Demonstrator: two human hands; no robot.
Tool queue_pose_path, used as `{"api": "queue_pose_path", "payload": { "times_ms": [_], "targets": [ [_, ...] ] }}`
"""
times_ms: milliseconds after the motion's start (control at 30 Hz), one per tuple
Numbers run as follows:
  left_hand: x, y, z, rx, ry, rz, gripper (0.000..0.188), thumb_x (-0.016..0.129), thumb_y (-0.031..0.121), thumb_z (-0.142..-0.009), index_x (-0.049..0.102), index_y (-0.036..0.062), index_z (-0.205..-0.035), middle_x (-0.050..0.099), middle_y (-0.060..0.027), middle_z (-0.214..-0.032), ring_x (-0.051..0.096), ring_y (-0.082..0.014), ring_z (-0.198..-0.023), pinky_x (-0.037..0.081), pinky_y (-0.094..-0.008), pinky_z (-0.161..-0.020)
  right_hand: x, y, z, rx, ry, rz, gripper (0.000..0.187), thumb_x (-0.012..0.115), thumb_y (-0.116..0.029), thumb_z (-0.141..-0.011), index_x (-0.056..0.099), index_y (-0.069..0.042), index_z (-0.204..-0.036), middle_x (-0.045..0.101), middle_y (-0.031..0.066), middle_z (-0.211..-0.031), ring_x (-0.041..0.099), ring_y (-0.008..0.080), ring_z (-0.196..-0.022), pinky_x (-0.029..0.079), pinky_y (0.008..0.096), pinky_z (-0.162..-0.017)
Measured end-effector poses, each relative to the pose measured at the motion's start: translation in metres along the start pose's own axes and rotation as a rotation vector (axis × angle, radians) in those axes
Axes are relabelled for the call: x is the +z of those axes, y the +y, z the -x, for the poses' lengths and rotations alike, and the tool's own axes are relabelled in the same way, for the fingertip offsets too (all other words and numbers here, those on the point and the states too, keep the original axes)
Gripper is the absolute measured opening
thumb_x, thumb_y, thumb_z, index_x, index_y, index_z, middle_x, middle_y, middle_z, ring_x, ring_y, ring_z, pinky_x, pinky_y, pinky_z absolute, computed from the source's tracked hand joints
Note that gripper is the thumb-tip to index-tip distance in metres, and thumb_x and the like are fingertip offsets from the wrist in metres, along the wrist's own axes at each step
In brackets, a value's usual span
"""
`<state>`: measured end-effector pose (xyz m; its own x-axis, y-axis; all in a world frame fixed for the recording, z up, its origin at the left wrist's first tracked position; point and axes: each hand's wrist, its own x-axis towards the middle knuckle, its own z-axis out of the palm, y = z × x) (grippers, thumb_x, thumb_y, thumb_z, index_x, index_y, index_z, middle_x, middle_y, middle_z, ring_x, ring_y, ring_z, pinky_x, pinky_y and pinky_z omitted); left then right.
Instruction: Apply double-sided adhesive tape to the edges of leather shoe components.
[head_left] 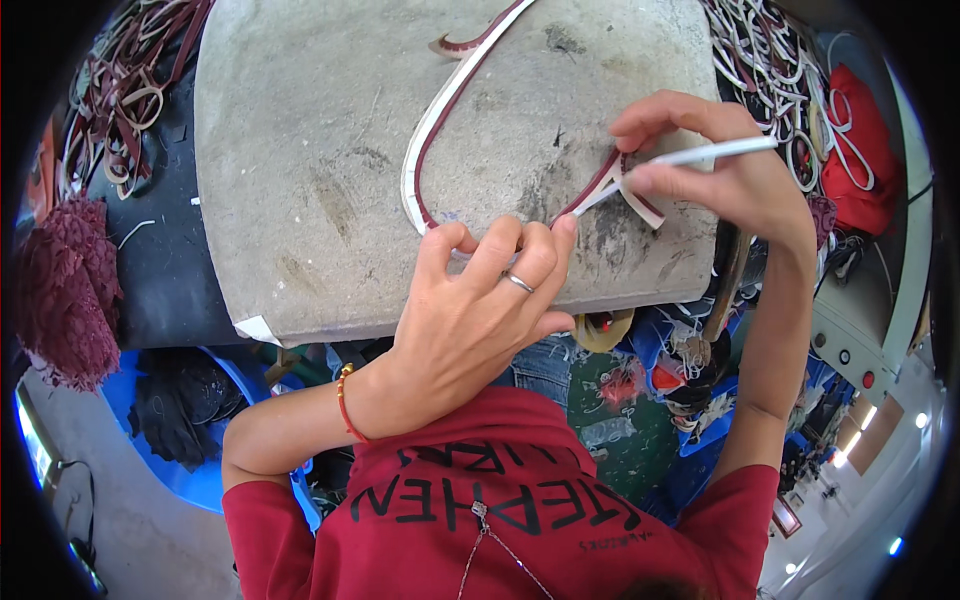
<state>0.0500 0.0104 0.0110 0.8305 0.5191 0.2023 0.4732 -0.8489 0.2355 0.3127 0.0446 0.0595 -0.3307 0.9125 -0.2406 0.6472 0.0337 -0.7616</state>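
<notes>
A long, narrow strip (412, 165), white with a maroon edge, curves in a loop over a grey stone-like slab (290, 130). My left hand (480, 300) lies over the bottom of the loop, its bent fingertips holding the strip down near the slab's front edge; part of the strip is hidden under them. My right hand (725, 175) pinches a slim white pen-like tool (715, 152). Its thin tip reaches the strip just right of my left fingers. Beneath the right hand, the strip's curled end (645, 212) shows its pale side.
Tangled strips (125, 95) hang at the far left, and more white and maroon strips (775, 80) lie far right beside a red bag (858, 150). Maroon ruffled material (70, 290) sits left. A blue tub (180, 480) with dark cloth stands below the table.
</notes>
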Motion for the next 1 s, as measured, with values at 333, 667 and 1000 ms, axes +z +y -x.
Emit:
{"api": "queue_pose_path", "payload": {
  "times_ms": [333,667,1000],
  "targets": [
    [-0.002,-0.013,-0.025,0.133,-0.109,0.22,0.05,0.067,0.048,-0.071,0.057,0.0058,-0.096,0.043,-0.011,-0.148,0.038,-0.0273,-0.138,0.027,-0.0509,-0.112,0.01,0.009,-0.001,-0.144,0.228,0.277,0.012,0.068,-0.012,-0.077,0.063,-0.004,-0.085,0.063,0.0072,-0.078,0.064,0.0247,-0.073,0.049,0.0353,-0.067],
    [0.0,-0.007,-0.023,0.146,-0.077,0.241,0.051,0.068,0.048,-0.072,0.056,0.004,-0.096,0.045,-0.0139,-0.146,0.038,-0.0282,-0.138,0.024,-0.0501,-0.114,0.027,0.017,0.01,0.145,0.712,0.625,0.008,0.067,-0.014,-0.08,0.064,-0.006,-0.081,0.063,0.0074,-0.077,0.063,0.0214,-0.074,0.047,0.0334,-0.074],
    [-0.011,-0.017,-0.061,0.074,-0.015,0.489,0.031,0.068,0.012,-0.083,0.062,0.0021,-0.112,0.062,-0.0097,-0.118,0.057,-0.028,-0.111,0.044,-0.0413,-0.093,0.066,-0.037,0.078,0.444,1.138,0.103,0.027,0.053,-0.008,-0.096,0.062,0.001,-0.119,0.064,0.0033,-0.088,0.055,0.0091,-0.076,0.045,0.0243,-0.073]
  ]
}}
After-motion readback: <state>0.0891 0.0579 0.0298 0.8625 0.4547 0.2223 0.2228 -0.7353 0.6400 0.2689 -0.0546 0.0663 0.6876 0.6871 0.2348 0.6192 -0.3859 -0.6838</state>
